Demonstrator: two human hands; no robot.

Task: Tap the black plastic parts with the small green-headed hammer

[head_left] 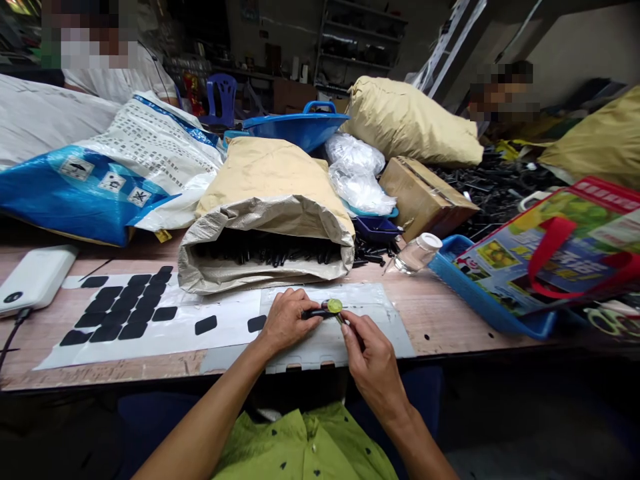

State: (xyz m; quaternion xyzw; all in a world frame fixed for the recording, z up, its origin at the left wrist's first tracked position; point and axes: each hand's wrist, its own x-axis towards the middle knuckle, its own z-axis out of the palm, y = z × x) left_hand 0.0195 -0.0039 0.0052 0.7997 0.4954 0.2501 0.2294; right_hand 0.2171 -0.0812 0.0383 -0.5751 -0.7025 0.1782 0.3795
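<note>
Over a grey board (395,333) at the table's front, my left hand (287,321) is closed on a slim black piece (315,313). My right hand (371,353) pinches a thin, dark stick-like tool with a round, translucent yellow-green end (334,306). That end lies against the tip of the black piece; its exact kind cannot be made out. Just beyond my hands, an open paper sack (280,173) lies on its side, its mouth toward me, with many slim black pieces inside. To the left, rounded black patches (125,303) lie on a white sheet (175,340).
On the left are a white power bank (37,277) and a blue-white bag (100,180). A tilted clear cup (415,255), a cardboard box (425,197), a blue tray (480,300) and a printed bag (555,247) stand right. Two people are beyond the table.
</note>
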